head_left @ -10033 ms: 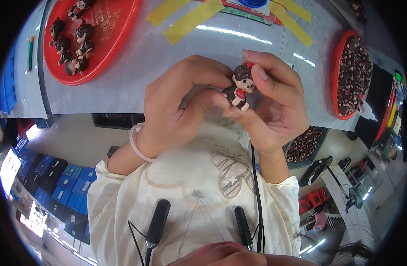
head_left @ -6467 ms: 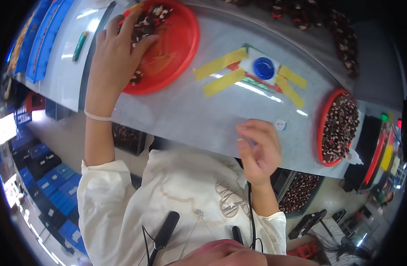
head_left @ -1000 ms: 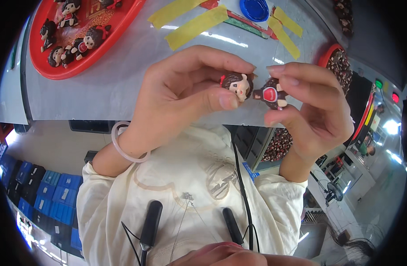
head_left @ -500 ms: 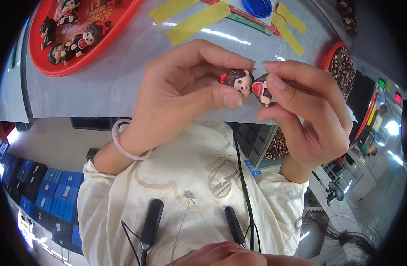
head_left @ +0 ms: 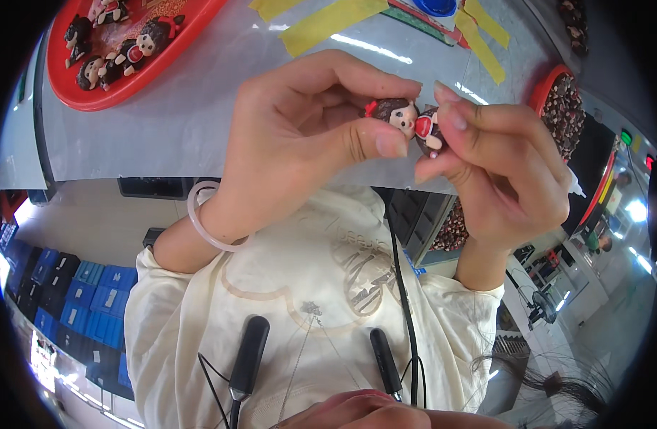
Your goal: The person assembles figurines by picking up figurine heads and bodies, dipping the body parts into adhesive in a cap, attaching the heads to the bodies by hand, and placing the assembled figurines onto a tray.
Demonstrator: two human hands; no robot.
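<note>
Over the table edge, my left hand [head_left: 293, 136] pinches the head [head_left: 398, 116] of a small doll figurine between thumb and fingers. The head has brown hair, a pale face and a red bow. My right hand [head_left: 511, 161] grips the figurine's brown body [head_left: 429, 133], which has a red bib and pale limbs. Head and body meet at the neck, turned sideways. Whether they are fixed together, I cannot tell. Fingertips hide the back of both parts.
A red tray [head_left: 132, 89] at the far left holds several similar finished figurines. Yellow tape strips [head_left: 328, 27] and a blue round container [head_left: 437, 6] lie at the back. A red basin [head_left: 543, 89] heaped with small brown parts [head_left: 563, 114] stands on the right.
Both hands have shifted slightly up and right in view, still holding the figurine. Head and body look pressed closer together. The whole table view has shifted slightly too.
</note>
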